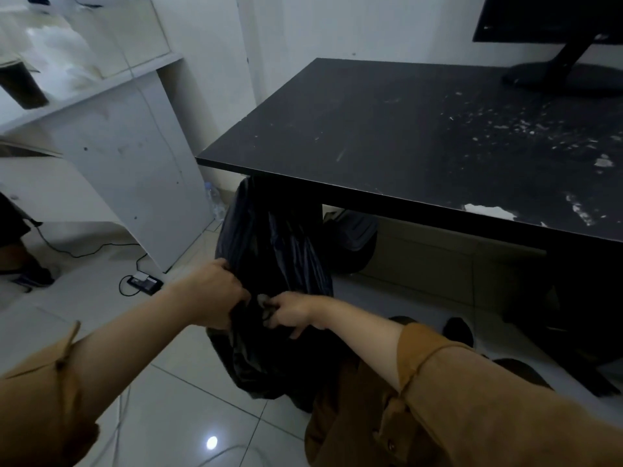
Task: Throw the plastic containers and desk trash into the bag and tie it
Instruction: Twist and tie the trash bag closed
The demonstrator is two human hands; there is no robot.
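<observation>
A black plastic trash bag (269,251) stands on the tiled floor in front of the black desk (387,129), its lower part bulging. My left hand (215,291) grips a bunch of the bag's top edge. Just to the right, my right hand (290,313) pinches another bunch of the bag's top. Both hands meet at the gathered mouth of the bag. The bag's contents are hidden. The desk top carries only white flecks and scraps of paper (488,210) near its front right edge.
A monitor stand (559,75) sits at the desk's back right. A white shelf unit (118,136) stands to the left, with a clear water bottle (214,200) beside it. A power adapter and cables (143,283) lie on the floor. Another person's foot (30,274) is at far left.
</observation>
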